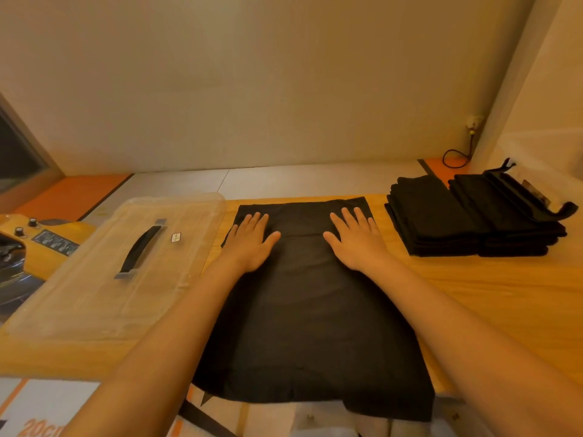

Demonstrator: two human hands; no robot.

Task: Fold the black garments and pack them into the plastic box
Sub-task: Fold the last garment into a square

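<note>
Flatly, both hands press a spread black garment [309, 310] on the wooden table [492, 298].

Now the left hand [252, 239] and the right hand [358, 239] lie palm down on the cloth's far part, fingers straight and slightly spread, gripping nothing, with a strip of cloth bare between them. The garment's far edge runs close to the table's far edge, and its near hem hangs over the near edge. To the left, the clear plastic box [94, 279] sits lid on with its dark handle [138, 250] up, its right side just beside the garment's left edge, a narrow strip of wood between. To the right, a wider band of bare wood separates the cloth from the stacks of folded black garments [441, 222], which stand side by side near the far right corner.
</note>
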